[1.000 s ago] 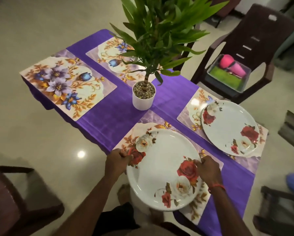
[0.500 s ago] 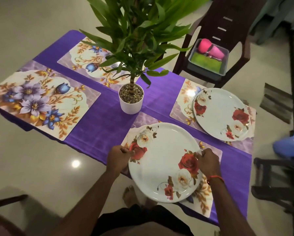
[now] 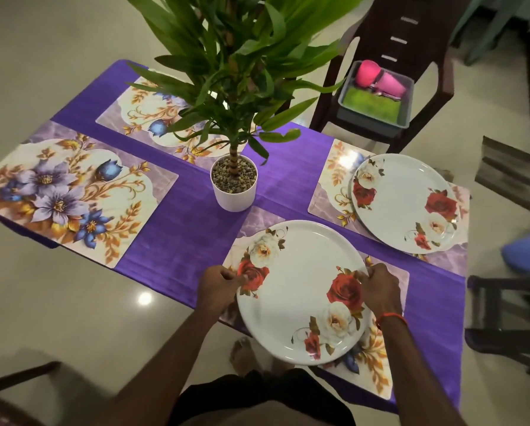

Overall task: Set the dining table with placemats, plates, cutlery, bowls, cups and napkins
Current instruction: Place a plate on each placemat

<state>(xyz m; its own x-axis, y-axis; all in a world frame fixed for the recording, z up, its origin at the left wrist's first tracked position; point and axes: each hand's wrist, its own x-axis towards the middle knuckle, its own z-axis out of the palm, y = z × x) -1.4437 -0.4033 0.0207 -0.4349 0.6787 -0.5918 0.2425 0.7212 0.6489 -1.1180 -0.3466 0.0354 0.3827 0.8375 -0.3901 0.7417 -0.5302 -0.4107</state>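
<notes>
My left hand (image 3: 219, 284) and right hand (image 3: 380, 285) pinch opposite rims of a round, glossy white plate (image 3: 300, 292) with rose print; it sits over the near floral placemat (image 3: 377, 361), on purple cloth (image 3: 180, 229); second plate (image 3: 403, 202) beyond.

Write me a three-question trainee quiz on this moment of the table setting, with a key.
1. True or false: the left hand and the right hand both grip the rim of the near round white rose-print plate.
2. How many of the rectangular floral placemats have no plate on or over them? A one, B two, C four.
3. Fill in: the grey plastic tub holding pink cups sits on a dark brown plastic ___.

Key: 1 true. 2 B, the two on the left side of the picture. 3 chair.
</notes>
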